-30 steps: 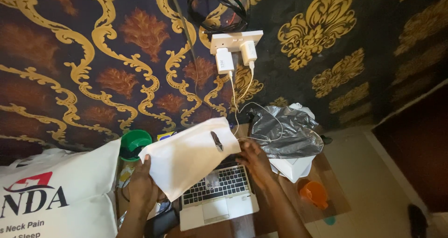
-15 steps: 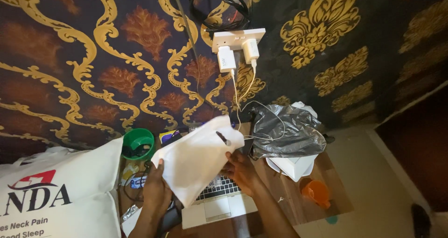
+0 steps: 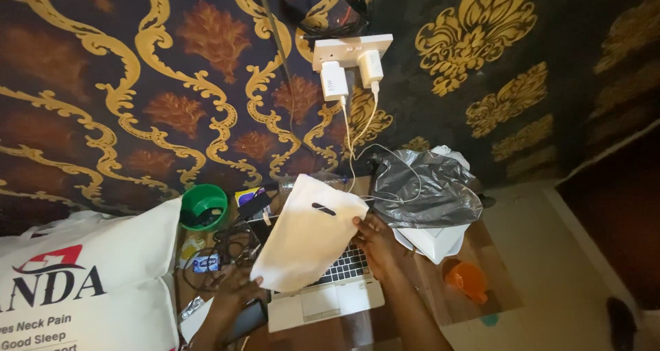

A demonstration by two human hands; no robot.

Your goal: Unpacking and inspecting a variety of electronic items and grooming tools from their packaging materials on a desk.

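Held above an open laptop [image 3: 330,292] on a cluttered tabletop [image 3: 440,303]: a white bag [image 3: 309,237] with a slot handle, pinched at its right edge by the right hand [image 3: 375,237]. Left hand [image 3: 230,299] low at the bag's bottom corner, grip impossible to tell. Nearby, a green bowl [image 3: 204,206], a grey plastic bag [image 3: 426,189], an orange cup [image 3: 466,280].

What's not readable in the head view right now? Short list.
- Left hand: head view, mostly behind the white bag; grip unclear.
- Laptop: head view, screen and most keys covered by the white bag.
- White pillow: cut off by left and bottom edges.
- Cable tangle: too small to separate.
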